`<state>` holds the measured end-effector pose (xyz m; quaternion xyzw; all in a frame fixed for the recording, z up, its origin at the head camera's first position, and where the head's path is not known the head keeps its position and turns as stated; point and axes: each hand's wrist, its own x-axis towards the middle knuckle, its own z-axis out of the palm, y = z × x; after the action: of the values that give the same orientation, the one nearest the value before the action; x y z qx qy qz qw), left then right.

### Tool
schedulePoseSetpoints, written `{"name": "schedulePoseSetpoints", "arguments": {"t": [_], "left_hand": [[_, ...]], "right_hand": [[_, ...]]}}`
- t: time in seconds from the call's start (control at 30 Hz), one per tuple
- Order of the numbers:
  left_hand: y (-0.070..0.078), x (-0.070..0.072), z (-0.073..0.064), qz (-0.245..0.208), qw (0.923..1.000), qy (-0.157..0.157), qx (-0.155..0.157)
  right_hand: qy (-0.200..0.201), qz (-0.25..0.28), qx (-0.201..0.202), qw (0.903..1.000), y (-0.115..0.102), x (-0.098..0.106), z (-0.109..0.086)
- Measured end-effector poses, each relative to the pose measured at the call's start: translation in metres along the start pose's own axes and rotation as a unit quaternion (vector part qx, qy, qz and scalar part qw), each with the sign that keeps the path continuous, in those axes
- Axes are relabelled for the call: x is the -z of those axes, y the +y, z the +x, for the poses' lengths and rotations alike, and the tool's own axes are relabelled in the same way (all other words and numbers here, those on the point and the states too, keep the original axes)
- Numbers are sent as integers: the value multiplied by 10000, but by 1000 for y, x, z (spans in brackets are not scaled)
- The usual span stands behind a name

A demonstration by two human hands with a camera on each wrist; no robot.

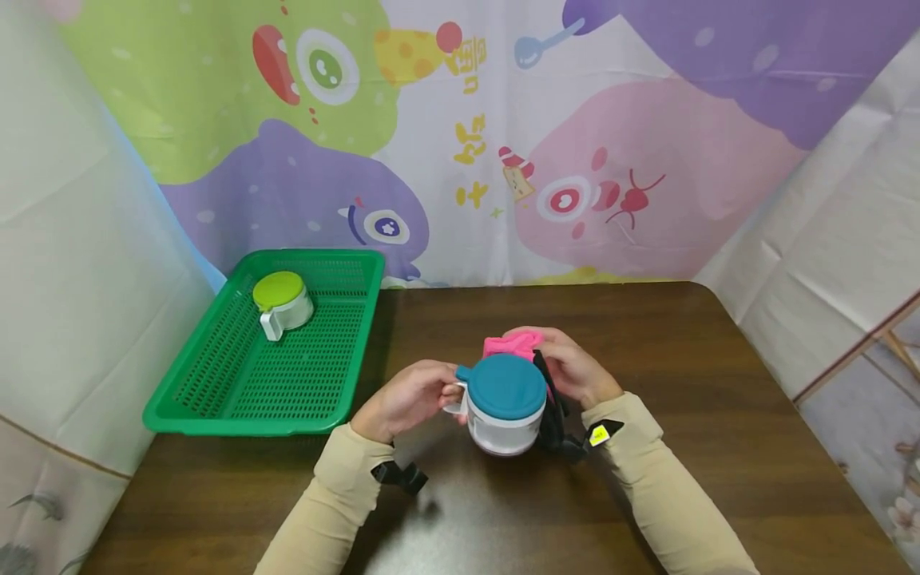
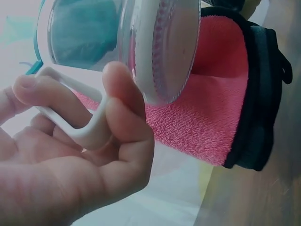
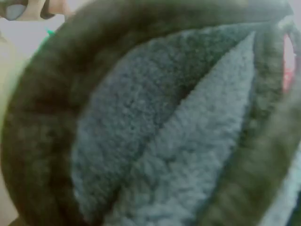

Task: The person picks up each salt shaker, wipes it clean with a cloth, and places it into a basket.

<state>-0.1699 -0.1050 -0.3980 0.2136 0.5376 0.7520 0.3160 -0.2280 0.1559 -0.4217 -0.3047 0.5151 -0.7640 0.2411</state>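
A clear-and-white seasoning jar (image 1: 503,435) with a blue lid (image 1: 507,386) is held upright over the table, its handle at the left. My left hand (image 1: 410,397) grips that white handle (image 2: 91,134), fingers hooked through and around it. On the jar's far right side my right hand (image 1: 571,367) holds a pink cloth (image 1: 513,345) with black edging against it. Pink plush folds (image 2: 193,117) lie beside the jar's base in the left wrist view. The cloth's grey fuzzy side (image 3: 155,127) fills the right wrist view and hides the right fingers there.
A green perforated basket (image 1: 247,427) stands on the left of the brown wooden table (image 1: 683,479). In its back left part sits a similar jar (image 1: 295,314) with a lime-green lid. Behind the table hangs a printed cartoon curtain (image 1: 446,239).
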Motion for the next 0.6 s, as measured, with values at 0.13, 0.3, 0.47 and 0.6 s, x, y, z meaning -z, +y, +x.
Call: {"name": "schedulePoseSetpoints", "arguments": {"t": [0.13,0.3,0.47,0.6], "left_hand": [[2,0,-1,11,9998,169,-84],[4,-1,-2,-45,9995,310,-95],[5,0,-2,-115,9991,392,-98],[5,1,-2,-141,9986,497,-68]], "right_hand": [[-87,224,67,9997,-11,-2,-3],[-75,227,23,9997,-20,-4,-6],[244,-90,-70,9996,-24,-6,-9],[476,-260,-88,9985,-27,-8,-11]]}}
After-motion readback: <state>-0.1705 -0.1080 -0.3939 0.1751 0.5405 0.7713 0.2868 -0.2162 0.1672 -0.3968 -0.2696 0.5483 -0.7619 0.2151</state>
